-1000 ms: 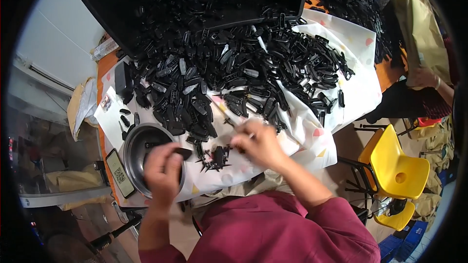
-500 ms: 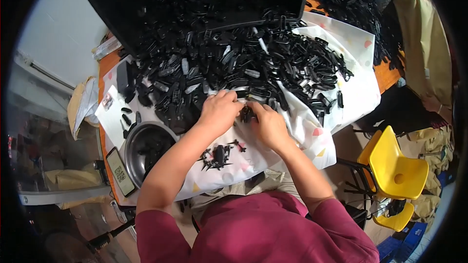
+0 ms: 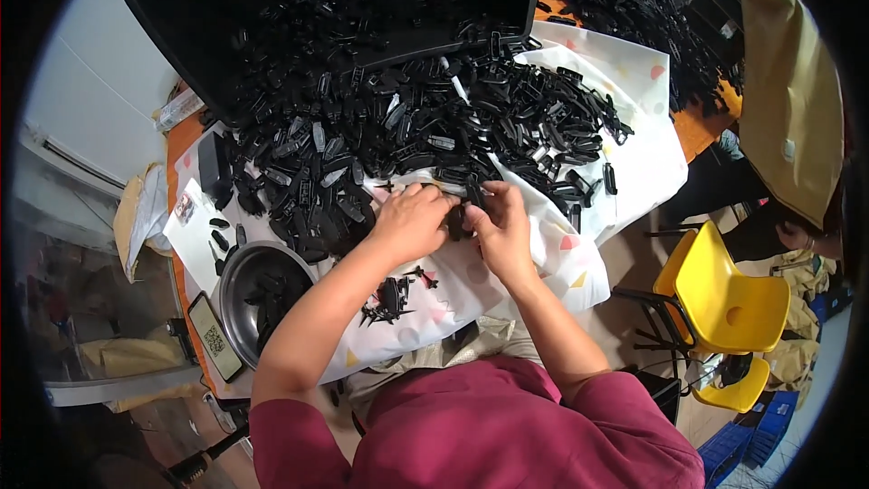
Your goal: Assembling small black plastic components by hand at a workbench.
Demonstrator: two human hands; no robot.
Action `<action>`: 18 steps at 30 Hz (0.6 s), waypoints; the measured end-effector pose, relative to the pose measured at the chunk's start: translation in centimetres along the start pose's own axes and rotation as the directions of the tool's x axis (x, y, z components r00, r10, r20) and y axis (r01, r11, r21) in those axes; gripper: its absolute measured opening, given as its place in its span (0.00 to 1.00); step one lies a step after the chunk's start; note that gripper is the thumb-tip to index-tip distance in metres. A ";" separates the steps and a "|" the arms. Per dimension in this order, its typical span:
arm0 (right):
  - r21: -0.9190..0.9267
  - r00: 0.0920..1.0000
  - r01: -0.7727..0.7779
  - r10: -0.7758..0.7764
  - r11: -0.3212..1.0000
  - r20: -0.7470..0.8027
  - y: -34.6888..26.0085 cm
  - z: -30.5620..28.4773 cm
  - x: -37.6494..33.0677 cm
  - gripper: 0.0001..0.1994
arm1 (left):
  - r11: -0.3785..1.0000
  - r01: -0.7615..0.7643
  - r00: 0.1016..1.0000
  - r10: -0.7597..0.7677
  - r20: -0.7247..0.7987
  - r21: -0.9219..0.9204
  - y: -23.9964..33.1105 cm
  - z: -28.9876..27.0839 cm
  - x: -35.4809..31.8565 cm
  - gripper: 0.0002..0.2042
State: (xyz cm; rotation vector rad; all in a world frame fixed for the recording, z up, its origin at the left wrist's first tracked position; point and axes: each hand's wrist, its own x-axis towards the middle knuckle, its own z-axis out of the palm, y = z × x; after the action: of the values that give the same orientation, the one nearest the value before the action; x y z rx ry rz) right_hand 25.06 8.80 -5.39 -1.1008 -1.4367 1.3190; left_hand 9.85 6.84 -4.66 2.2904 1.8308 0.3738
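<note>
A large heap of black elongated plastic pieces (image 3: 380, 131) covers the patterned white cloth (image 3: 629, 177) in front of me. At its near edge my right hand (image 3: 503, 237) pinches a black elongated plastic piece (image 3: 474, 188) between thumb and fingers. Close beside it, my left hand (image 3: 412, 222) has its fingers curled in against the dark parts between the two hands. What the left fingertips hold is hidden. Nearer to me, beside my left forearm, lies a small cluster of spiky black parts (image 3: 387, 301), with a small red-and-black part (image 3: 424, 279) next to it.
A large black bin (image 3: 167, 32) lies tipped toward me behind the heap. On the left are a metal bowl (image 3: 228, 285) with black pieces inside and a phone (image 3: 215, 339). At right are yellow chairs (image 3: 711, 285), a brown sack (image 3: 792, 100) and part of another person's hand (image 3: 797, 237).
My right hand has opened slightly away from the left, and a black elongated piece now shows upright in its fingers. The left hand stays near its place. The whole view has shifted slightly.
</note>
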 end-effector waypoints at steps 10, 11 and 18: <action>0.168 0.993 -0.116 0.117 0.979 0.005 -0.4 -1.5 -0.9 0.14 | 0.705 0.337 0.892 -0.451 -0.028 -0.624 1.5 0.5 -0.5 0.14; 0.229 0.989 -0.151 0.146 0.962 0.038 -0.6 -1.4 -1.0 0.14 | 0.518 0.285 0.881 -0.473 0.008 -0.806 1.8 -0.1 -0.9 0.09; 0.347 0.992 -0.051 0.006 0.937 0.130 -3.5 0.0 -2.3 0.13 | 0.340 0.130 0.861 -0.505 -0.064 -0.931 3.8 -3.0 -3.5 0.05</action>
State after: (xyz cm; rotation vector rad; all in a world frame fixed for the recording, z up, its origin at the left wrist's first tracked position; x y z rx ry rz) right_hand 25.42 6.39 -2.03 -0.8158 -1.2152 1.6161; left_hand 11.71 2.52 -0.92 1.0664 1.4987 1.3831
